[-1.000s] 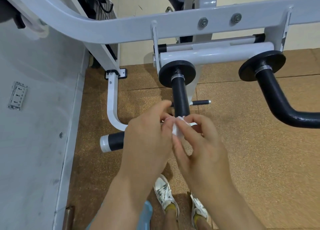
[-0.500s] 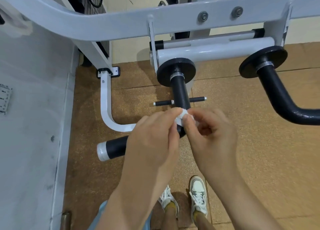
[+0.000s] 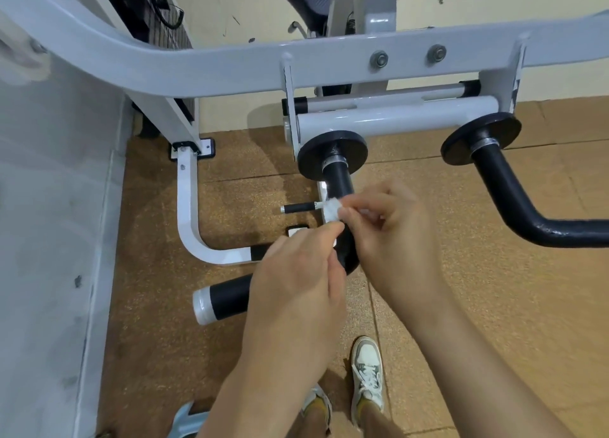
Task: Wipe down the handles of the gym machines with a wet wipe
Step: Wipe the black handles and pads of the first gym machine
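Note:
A small white wet wipe [image 3: 331,209] is pinched between both hands in front of the black left handle [image 3: 336,181] of a grey gym machine. My right hand [image 3: 392,233] pinches the wipe's right side with thumb and forefinger. My left hand [image 3: 296,283] holds its lower edge with curled fingers and hides the handle's bend. The handle's free end [image 3: 224,302], black with a white cap, sticks out to the left below. A second black handle [image 3: 514,194] curves away on the right.
The grey machine frame [image 3: 230,72] arches across the top. A white bent foot bar [image 3: 189,227] stands on the brown cork-like floor [image 3: 494,306]. A grey wall panel [image 3: 49,240] runs down the left. My two shoes [image 3: 367,371] show at the bottom.
Both hands have stayed together on the wipe at the left handle, shifting slightly up along it; the right hand now pinches the wipe nearer the handle's upper part. The camera moved a little.

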